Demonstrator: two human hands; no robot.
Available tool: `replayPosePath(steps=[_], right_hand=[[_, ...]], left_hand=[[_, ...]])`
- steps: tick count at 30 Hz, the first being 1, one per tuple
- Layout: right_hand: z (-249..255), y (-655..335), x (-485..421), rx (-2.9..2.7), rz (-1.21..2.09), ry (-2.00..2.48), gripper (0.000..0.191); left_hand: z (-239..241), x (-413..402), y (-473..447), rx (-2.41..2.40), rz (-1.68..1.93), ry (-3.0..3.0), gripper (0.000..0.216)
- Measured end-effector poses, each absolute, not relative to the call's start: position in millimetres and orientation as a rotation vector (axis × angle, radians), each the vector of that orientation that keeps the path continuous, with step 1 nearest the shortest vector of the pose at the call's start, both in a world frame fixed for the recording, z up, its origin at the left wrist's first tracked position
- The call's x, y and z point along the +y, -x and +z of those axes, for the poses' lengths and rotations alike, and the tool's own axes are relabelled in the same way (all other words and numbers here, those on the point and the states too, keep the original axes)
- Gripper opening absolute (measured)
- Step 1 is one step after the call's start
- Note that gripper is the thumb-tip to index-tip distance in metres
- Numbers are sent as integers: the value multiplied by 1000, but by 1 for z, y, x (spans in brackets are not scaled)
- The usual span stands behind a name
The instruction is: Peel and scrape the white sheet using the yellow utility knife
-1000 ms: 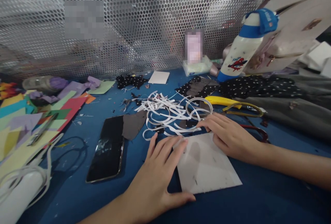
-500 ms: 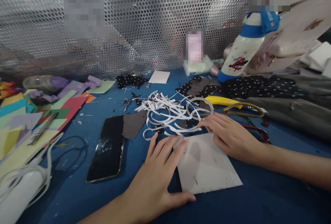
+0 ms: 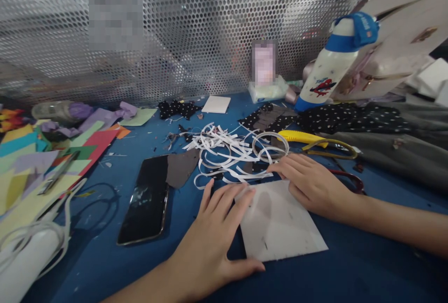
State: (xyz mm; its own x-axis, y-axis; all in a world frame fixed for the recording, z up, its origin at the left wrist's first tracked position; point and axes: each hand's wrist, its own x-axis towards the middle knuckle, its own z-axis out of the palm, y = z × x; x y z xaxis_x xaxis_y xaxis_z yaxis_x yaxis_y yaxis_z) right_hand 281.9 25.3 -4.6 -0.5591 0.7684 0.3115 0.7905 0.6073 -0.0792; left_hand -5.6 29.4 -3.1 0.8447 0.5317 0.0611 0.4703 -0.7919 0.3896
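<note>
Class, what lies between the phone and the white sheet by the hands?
In the head view, the left hand lies between the phone and the white sheet, with blue tabletop and, by the phone's far end, a grey scrap.

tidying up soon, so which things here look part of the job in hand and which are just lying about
Likely in use:
pale sheet, partly under the left hand and right hand
white strips, close to both hands
perhaps the yellow-handled tool

Probably just lying about:
phone
bottle
bag
coloured papers
</note>
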Motion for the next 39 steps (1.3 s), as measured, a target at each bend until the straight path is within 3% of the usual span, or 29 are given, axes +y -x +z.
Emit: replayPosePath(steps=[11,39], right_hand=[[-7,-280,26,-2549,-154,1261,48],[-7,-280,24,-2577,-343,1263,32]], left_hand=[[-2,29,6,751,249,-2653,96],[-3,29,6,755,265,-2659,96]])
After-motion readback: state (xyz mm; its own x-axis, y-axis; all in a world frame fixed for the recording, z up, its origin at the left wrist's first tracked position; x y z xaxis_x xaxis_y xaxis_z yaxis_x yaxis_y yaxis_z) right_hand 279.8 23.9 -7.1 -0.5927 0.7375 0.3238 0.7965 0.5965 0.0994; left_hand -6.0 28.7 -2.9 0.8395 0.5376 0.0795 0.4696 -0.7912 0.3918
